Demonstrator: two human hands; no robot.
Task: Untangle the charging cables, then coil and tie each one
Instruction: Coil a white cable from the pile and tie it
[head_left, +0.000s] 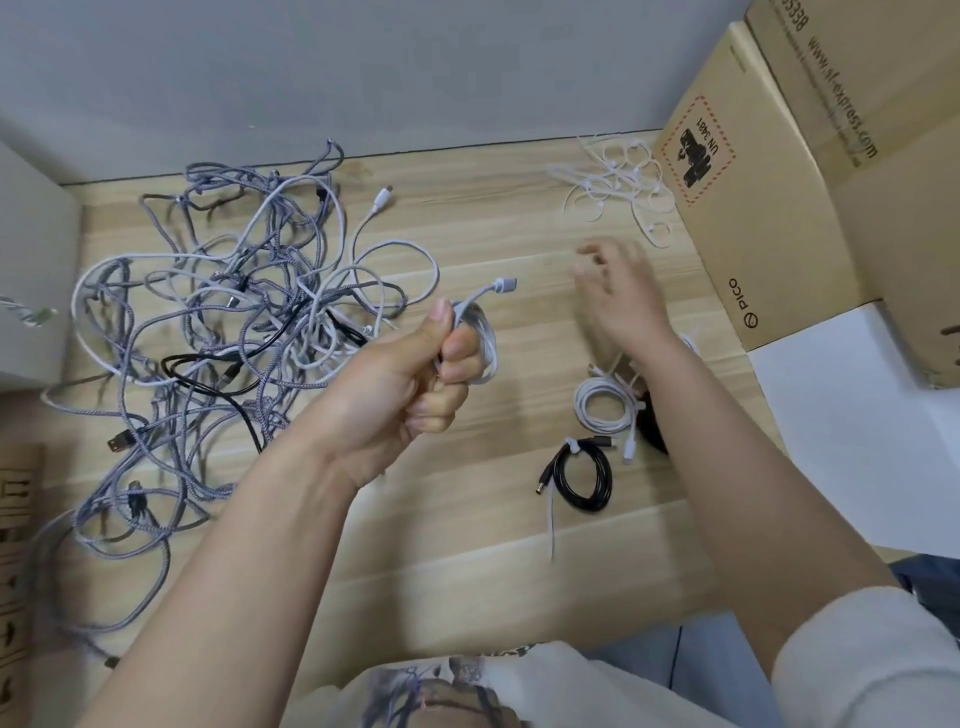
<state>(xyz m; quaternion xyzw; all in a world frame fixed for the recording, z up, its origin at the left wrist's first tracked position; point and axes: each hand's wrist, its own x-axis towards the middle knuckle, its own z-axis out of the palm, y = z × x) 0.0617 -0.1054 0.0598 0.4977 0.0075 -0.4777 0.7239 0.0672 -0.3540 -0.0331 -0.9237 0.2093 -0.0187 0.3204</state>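
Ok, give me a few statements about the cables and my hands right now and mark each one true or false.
1. The left hand grips a coiled white cable. True.
2. The right hand holds a black cable. False: it holds nothing visible and is blurred, fingers loose, near the white ties.
3. A black coil lies tied on the table. True.
4. The tangle sits to the right of the hands. False: it lies to the left.
5. A white coil lies beside the right forearm. True.
6. The cardboard box stands at the left edge. False: it stands at the right.
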